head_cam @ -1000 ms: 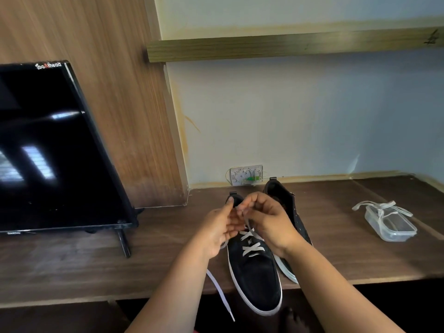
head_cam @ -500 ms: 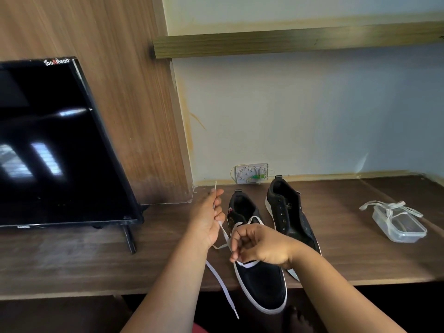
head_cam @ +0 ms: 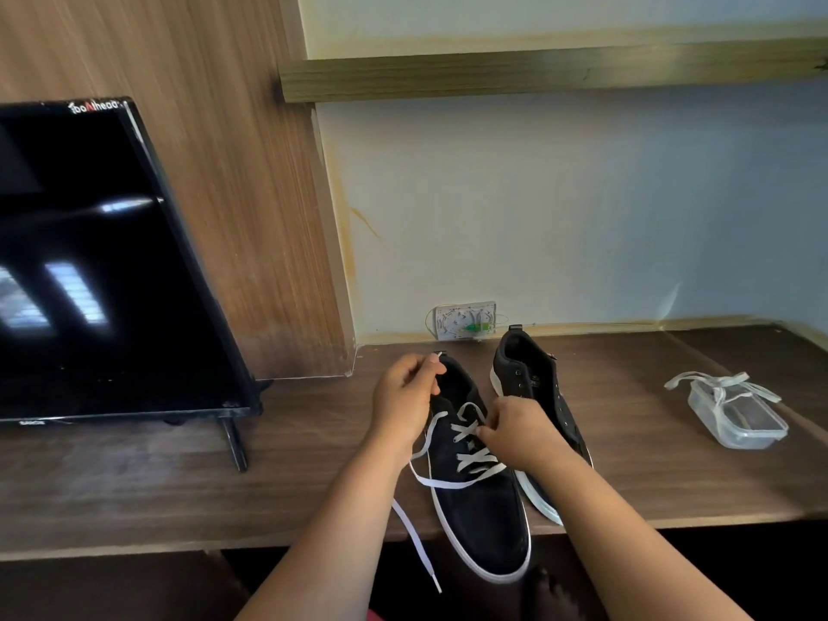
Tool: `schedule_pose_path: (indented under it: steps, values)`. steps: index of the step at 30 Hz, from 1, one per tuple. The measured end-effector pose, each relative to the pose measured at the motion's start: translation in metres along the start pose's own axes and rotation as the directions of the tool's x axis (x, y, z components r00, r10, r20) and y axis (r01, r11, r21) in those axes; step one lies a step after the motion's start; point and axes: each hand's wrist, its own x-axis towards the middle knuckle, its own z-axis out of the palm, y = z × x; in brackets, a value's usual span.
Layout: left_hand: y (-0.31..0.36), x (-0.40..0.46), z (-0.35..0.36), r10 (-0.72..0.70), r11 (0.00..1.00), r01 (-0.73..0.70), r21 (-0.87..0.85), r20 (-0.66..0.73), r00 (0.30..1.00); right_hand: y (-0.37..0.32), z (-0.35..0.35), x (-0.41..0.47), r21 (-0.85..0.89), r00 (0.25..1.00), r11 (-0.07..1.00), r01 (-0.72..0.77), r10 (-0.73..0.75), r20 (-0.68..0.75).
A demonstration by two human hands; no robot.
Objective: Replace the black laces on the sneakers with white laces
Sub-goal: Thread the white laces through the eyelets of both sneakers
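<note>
Two black sneakers with white soles stand on the wooden desk (head_cam: 224, 495). The near sneaker (head_cam: 481, 522) pokes over the desk's front edge and carries a white lace (head_cam: 475, 459) crossed through its lower eyelets. My left hand (head_cam: 405, 396) pinches one end of that lace beside the shoe's heel; the other loose end hangs off the desk edge. My right hand (head_cam: 515, 430) pinches the lace at an eyelet on the shoe's right side. The far sneaker (head_cam: 533, 387) stands behind my right hand with bare eyelets.
A clear plastic box (head_cam: 739, 419) with another white lace (head_cam: 717, 383) draped over it sits at the right. A black TV screen (head_cam: 89, 271) on a stand fills the left. A wall socket (head_cam: 466, 320) sits behind the shoes.
My left hand has come down from its raised pull to the shoe's heel. My right hand moved from the toe side up to an eyelet on the shoe's right.
</note>
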Motion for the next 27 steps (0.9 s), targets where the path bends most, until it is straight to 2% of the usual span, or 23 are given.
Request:
schedule_pose_path:
  steps: [6, 8, 9, 10, 11, 12, 13, 14, 15, 17, 18, 21, 23, 25, 27]
  values:
    - [-0.003, 0.000, 0.002, 0.025, 0.999, -0.025, -0.043, -0.011, 1.000, -0.006, 0.004, 0.002, -0.025, 1.000, 1.000, 0.018, -0.019, -0.019]
    - [-0.006, 0.000, 0.001, 0.001, 1.000, -0.001, -0.024, -0.016, 1.000, -0.011, -0.001, -0.003, 0.018, 0.994, 1.000, 0.023, -0.021, -0.103]
    - [-0.007, 0.001, 0.001, -0.004, 1.000, 0.004, -0.012, -0.018, 1.000, -0.014, -0.006, -0.005, 0.071, 0.991, 0.996, 0.053, -0.044, -0.130]
    - [-0.008, 0.002, 0.001, -0.003, 1.000, 0.003, 0.002, -0.017, 1.000, -0.016, -0.010, -0.006, 0.155, 0.992, 0.983, 0.102, -0.089, -0.092]
    - [-0.009, 0.002, 0.001, 0.007, 1.000, -0.007, 0.024, -0.012, 1.000, -0.020, -0.014, -0.009, 0.297, 0.989, 0.946, 0.133, -0.144, 0.014]
    - [-0.010, 0.002, 0.002, 0.019, 0.998, -0.019, 0.054, -0.002, 1.000, -0.023, -0.018, -0.010, 0.465, 0.971, 0.879, 0.106, -0.192, 0.141]
    - [-0.011, 0.002, 0.003, 0.026, 0.996, -0.027, 0.082, 0.011, 1.000, -0.024, -0.020, -0.011, 0.582, 0.957, 0.812, 0.049, -0.204, 0.204]
    - [-0.013, 0.001, 0.004, 0.027, 0.994, -0.029, 0.107, 0.023, 0.999, -0.023, -0.019, -0.008, 0.617, 0.970, 0.786, 0.029, -0.171, 0.172]
    - [-0.015, 0.001, 0.005, 0.029, 0.990, -0.034, 0.134, 0.035, 0.999, -0.021, -0.019, -0.003, 0.597, 0.991, 0.801, 0.053, -0.118, 0.070]
    - [-0.020, 0.000, 0.008, 0.051, 0.974, -0.059, 0.218, 0.041, 0.998, -0.014, -0.012, 0.009, 0.394, 0.986, 0.912, 0.112, -0.053, -0.157]
    - [-0.024, 0.000, 0.011, 0.069, 0.958, -0.075, 0.275, 0.030, 0.997, -0.012, -0.010, 0.011, 0.320, 0.978, 0.938, 0.134, -0.073, -0.194]
    - [-0.031, -0.003, 0.019, 0.110, 0.904, -0.093, 0.417, -0.018, 0.994, -0.008, 0.000, 0.019, 0.219, 0.970, 0.949, 0.224, -0.195, -0.147]
    - [-0.035, -0.005, 0.023, 0.144, 0.870, -0.127, 0.477, 0.001, 0.990, -0.007, 0.004, 0.021, 0.145, 0.966, 0.960, 0.238, -0.219, -0.140]
    - [-0.039, -0.005, 0.025, 0.173, 0.829, -0.156, 0.537, 0.019, 0.985, -0.003, 0.003, 0.023, 0.168, 0.969, 0.966, 0.196, -0.164, -0.185]
    - [-0.042, -0.003, 0.027, 0.194, 0.804, -0.169, 0.571, 0.017, 0.981, 0.002, 0.001, 0.025, 0.261, 0.978, 0.957, 0.126, -0.075, -0.197]
